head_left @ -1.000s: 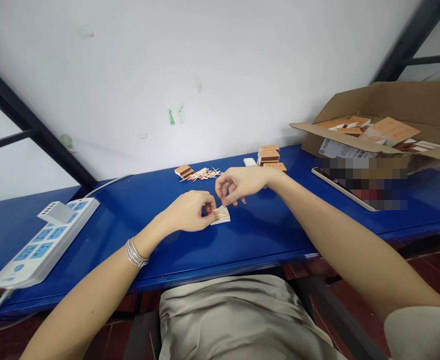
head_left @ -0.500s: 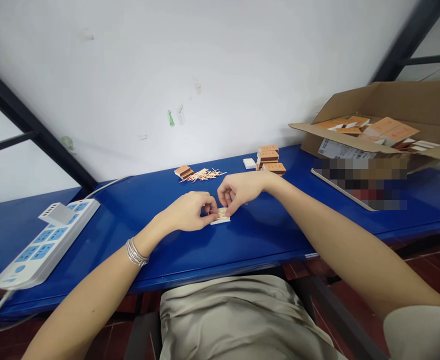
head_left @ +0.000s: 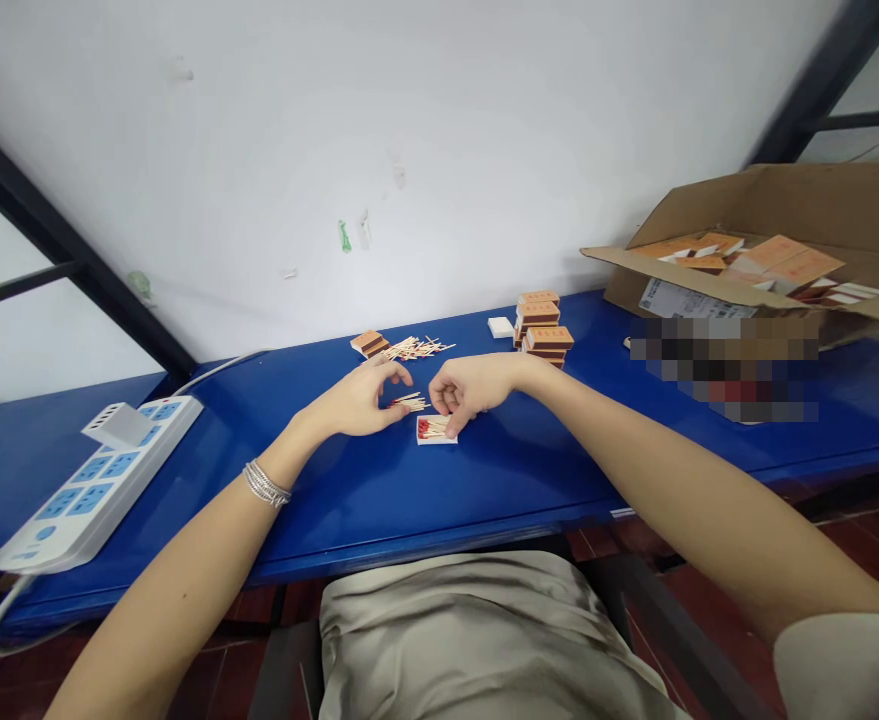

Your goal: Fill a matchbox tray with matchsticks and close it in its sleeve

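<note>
A small white matchbox tray (head_left: pixel 419 438) lies on the blue table, filled with red-headed matches (head_left: pixel 433 428). My right hand (head_left: pixel 480 388) is curled over the tray's right end, its thumb and finger closed there. Just behind the tray is a small bunch of loose matches (head_left: pixel 411 402). My left hand (head_left: pixel 356 400) reaches around the left end of that bunch, thumb and index finger apart. Farther back, a heap of matches (head_left: pixel 416 348) lies beside an orange-brown matchbox (head_left: pixel 369 344).
Several matchboxes (head_left: pixel 540 318) are stacked near the wall, with a white tray (head_left: pixel 500 327) beside them. At the right stands a cardboard box (head_left: pixel 656 265) holding more matchboxes, behind a blurred-out patch. A white power strip (head_left: pixel 101 490) lies at the left.
My left hand has drawn back from the tray toward the upper left, its fingers parting. The red match heads and the small bunch behind the tray now show. My right hand stays at the tray.
</note>
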`<state>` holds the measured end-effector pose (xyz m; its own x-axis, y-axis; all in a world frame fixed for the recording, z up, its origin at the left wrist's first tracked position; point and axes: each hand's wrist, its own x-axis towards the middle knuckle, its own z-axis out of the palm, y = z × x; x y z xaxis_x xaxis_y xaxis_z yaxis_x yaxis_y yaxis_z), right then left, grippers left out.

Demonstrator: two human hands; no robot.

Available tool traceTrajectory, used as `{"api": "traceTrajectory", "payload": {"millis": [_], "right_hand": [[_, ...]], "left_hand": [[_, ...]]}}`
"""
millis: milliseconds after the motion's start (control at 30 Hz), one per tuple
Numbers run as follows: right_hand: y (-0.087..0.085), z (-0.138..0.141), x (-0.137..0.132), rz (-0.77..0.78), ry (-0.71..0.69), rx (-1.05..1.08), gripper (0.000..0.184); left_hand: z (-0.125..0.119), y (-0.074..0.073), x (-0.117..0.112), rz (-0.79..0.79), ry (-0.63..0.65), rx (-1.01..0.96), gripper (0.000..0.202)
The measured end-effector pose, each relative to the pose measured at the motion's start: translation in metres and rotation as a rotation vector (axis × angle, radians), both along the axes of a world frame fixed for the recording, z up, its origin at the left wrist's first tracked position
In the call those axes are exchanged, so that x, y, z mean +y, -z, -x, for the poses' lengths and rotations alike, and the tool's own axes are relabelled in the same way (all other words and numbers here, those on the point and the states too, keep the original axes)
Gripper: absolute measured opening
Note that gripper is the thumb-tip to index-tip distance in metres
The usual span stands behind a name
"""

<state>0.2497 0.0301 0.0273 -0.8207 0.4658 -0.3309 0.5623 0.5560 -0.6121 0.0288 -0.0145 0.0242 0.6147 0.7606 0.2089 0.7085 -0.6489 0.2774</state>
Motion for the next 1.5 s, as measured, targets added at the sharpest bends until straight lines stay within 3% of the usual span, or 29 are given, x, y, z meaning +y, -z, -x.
{"api": "traceTrajectory", "payload": {"millis": [133,333,567,700,833,933,1067,1233,1500], "right_hand": [[0.000,0.002,-0.001,0.006,0.006,0.038,0.052],[-0.001,0.003,-0.003,-0.127,0.071,0.034,0.066],[-0.002,0.010,-0.017,-0.155,0.004,0.022,0.065],[-0.006,0.006,-0.013,-0.252,0.104,0.119,0.054],[0.002,0.004,-0.001,-0.437,0.220,0.194,0.041],[0.015,0.011,0.003,-0.472,0.205,0.226,0.039],[0.027,0.022,0.002,-0.470,0.187,0.233,0.021],[0.027,0.027,-0.003,-0.529,0.190,0.215,0.011],[0.027,0.029,-0.005,-0.605,0.159,0.176,0.016]], "left_hand": [[0.009,0.005,0.009,0.071,-0.036,0.069,0.045],[0.006,0.008,0.013,0.080,-0.019,0.080,0.028],[0.000,0.014,0.013,0.071,-0.040,0.033,0.017],[-0.002,0.015,0.013,0.058,-0.046,0.024,0.016],[-0.004,0.015,0.011,0.039,-0.049,0.039,0.016],[-0.006,0.014,0.010,0.015,-0.050,0.059,0.016],[-0.008,0.011,0.007,-0.004,-0.055,0.097,0.015],[-0.009,0.009,0.006,-0.043,-0.047,0.142,0.014],[-0.008,0.007,0.006,-0.085,-0.058,0.199,0.022]]}}
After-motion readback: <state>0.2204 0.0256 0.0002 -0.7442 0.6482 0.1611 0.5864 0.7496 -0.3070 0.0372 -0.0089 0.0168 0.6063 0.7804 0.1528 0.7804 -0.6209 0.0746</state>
